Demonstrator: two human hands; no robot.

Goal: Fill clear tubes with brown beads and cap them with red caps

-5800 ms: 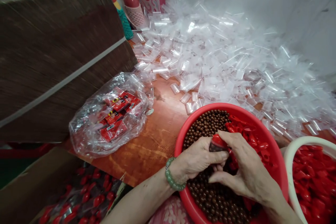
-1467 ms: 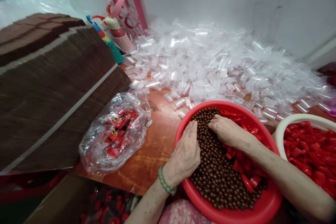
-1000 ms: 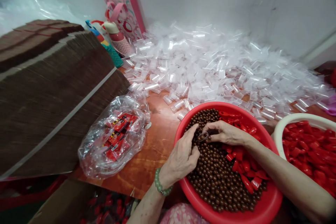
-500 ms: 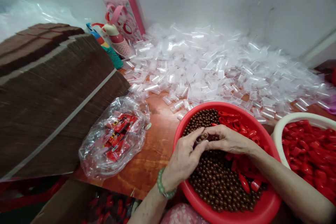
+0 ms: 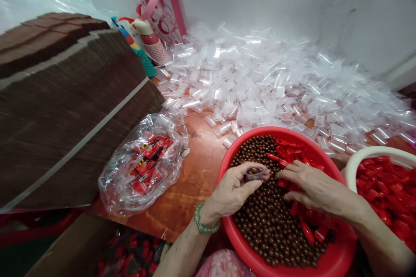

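Pinching a small clear plastic cup (image 5: 254,174) of brown beads, your left hand (image 5: 232,190) hovers over the round red plastic basin (image 5: 338,259) at lower right; your right hand (image 5: 312,186) rests loosely curled on red caps (image 5: 307,231), gripping nothing visible.

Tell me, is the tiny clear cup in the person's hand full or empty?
Filled, at least partly. The left hand holds the small clear cup mouth up over the red basin, and brown balls show inside it.

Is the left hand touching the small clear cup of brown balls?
Touching. The head view shows the left hand pinching the small clear cup between thumb and fingers above the red basin.
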